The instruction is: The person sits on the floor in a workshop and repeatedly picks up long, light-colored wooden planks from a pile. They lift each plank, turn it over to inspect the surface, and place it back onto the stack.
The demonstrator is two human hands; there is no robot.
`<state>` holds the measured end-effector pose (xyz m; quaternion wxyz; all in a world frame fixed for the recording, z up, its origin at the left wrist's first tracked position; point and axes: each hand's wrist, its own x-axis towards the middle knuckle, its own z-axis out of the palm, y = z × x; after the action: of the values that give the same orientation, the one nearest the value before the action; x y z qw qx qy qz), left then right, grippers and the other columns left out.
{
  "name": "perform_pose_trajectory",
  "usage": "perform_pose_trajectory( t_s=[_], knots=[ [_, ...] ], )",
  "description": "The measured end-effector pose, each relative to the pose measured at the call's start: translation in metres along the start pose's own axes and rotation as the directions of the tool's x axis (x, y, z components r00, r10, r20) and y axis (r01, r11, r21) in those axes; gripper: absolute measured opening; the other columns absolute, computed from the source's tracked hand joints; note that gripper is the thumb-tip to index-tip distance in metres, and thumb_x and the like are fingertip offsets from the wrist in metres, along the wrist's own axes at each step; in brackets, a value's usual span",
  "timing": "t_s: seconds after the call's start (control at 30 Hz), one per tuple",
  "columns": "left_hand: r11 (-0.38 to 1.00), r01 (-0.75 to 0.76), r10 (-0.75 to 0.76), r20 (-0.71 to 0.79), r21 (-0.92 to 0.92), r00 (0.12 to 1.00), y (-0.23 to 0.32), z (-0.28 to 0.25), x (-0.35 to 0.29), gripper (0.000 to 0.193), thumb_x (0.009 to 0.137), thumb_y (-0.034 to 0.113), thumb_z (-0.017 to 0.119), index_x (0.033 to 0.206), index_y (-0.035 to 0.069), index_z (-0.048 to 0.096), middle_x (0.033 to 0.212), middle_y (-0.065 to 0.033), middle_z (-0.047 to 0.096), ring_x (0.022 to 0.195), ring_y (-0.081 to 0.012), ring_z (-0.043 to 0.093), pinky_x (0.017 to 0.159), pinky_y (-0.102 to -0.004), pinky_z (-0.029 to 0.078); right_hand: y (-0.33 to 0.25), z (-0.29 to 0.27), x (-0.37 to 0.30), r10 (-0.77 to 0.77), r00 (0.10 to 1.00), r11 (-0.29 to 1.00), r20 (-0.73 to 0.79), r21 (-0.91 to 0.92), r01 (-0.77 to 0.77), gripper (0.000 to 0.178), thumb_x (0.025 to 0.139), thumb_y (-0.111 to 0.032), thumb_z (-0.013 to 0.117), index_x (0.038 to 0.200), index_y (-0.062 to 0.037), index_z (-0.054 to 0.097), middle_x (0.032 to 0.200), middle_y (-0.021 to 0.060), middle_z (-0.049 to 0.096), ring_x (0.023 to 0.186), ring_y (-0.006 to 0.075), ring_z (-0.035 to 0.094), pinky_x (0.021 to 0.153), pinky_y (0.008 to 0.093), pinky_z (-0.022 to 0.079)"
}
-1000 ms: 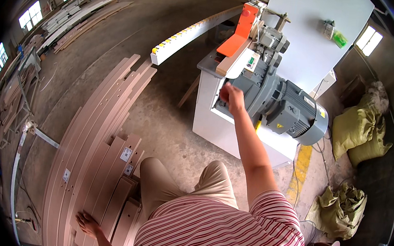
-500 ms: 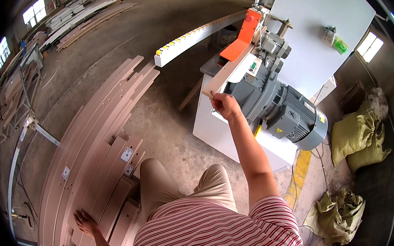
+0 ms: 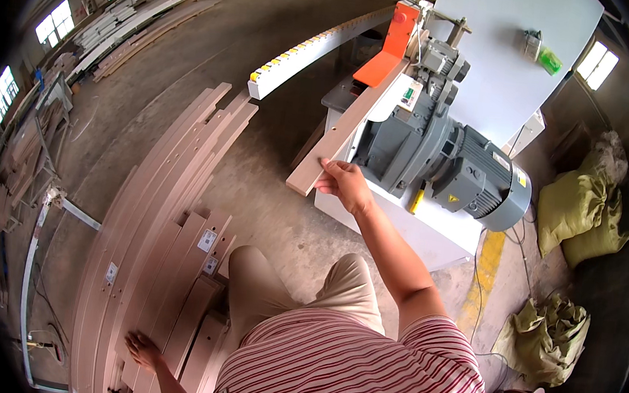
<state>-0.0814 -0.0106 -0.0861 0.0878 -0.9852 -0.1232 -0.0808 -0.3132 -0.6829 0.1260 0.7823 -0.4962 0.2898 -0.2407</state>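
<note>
My right hand (image 3: 345, 184) pinches the near end of a long pinkish-brown board (image 3: 333, 149), thumb on top and fingers at its side. That board slants up and away to the orange guard (image 3: 388, 57) of the machine, where its far part is hidden. To the lower left, my left hand (image 3: 144, 350) lies with fingers stretched out on a stack of similar boards (image 3: 151, 220). Nothing shows in its grasp. White labels (image 3: 207, 241) stick to some of the stacked boards.
A grey motor (image 3: 473, 177) and gearbox sit on the white machine base (image 3: 431, 229). Beyond the stack runs a white roller rail (image 3: 296, 64). Yellowish-green sacks (image 3: 579, 208) stand at the right. More timber (image 3: 131, 23) lies at the far left. Cables trail over the floor.
The board has come further out from the machine, toward me and to the left, with my right hand on its end. My left hand stays on the stack.
</note>
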Motion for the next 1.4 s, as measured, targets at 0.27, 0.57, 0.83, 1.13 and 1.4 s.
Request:
perform_pose_trajectory(
  t_s=[0.27,0.57,0.83,1.13,1.4],
  knots=[
    [0.761,-0.208,0.507,-0.363,0.614,0.782,0.015,0.05,0.033,0.045,0.103,0.034,0.042,0.141,0.01,0.048,0.142,-0.0154,0.05,0.127,-0.0317,0.05,0.105,-0.0417,0.042,0.018,0.025,-0.011,0.104,0.984,0.987,0.142,0.105,-0.119,0.03,0.099,-0.026,0.058,0.103,0.0038,0.061,0.087,0.0115,0.069,0.069,0.0187,0.07,0.065,0.029,0.06],
    [0.068,-0.204,0.719,-0.094,-0.977,0.689,0.206,-0.24,-0.106,0.031,0.1,0.019,0.052,0.124,0.002,0.059,0.122,-0.0141,0.062,0.112,-0.0243,0.06,0.093,-0.0361,0.048,0.031,0.034,-0.032,0.02,0.999,0.999,0.04,-0.047,-0.018,0.036,0.097,-0.034,0.063,0.095,0.0021,0.063,0.079,0.0097,0.067,0.064,0.0159,0.067,0.059,0.0267,0.057],
    [-0.018,-0.92,0.895,-0.416,-0.392,0.16,0.234,-0.357,-0.168,0.069,0.085,0.027,0.07,0.142,0.0,0.041,0.143,-0.0211,0.045,0.124,-0.0384,0.048,0.104,-0.0503,0.037,0.045,0.062,-0.076,0.163,0.968,0.985,0.192,-0.085,-0.149,0.036,0.092,-0.039,0.069,0.09,-0.003,0.063,0.077,0.0078,0.069,0.061,0.0139,0.066,0.055,0.0236,0.054],
    [0.282,-0.86,0.914,-0.153,-0.425,0.376,0.205,-0.32,-0.171,0.097,0.081,0.031,0.074,0.151,-0.004,0.018,0.131,-0.0238,0.048,0.114,-0.0389,0.052,0.094,-0.0484,0.042,0.064,0.076,-0.084,0.288,0.868,0.957,0.404,-0.088,-0.277,0.045,0.094,-0.048,0.061,0.093,-0.0028,0.063,0.075,0.0089,0.069,0.061,0.0148,0.066,0.055,0.0258,0.054],
    [0.398,-0.846,0.886,-0.09,-0.356,0.455,0.182,-0.319,-0.169,0.099,0.08,0.032,0.075,0.152,-0.003,0.017,0.124,-0.0209,0.051,0.107,-0.0353,0.055,0.088,-0.0452,0.044,0.051,0.066,-0.061,0.162,0.976,0.985,0.146,-0.081,-0.151,0.048,0.1,-0.045,0.052,0.092,0.0008,0.065,0.074,0.0092,0.069,0.055,0.014,0.064,0.05,0.0256,0.053]
  ],
)
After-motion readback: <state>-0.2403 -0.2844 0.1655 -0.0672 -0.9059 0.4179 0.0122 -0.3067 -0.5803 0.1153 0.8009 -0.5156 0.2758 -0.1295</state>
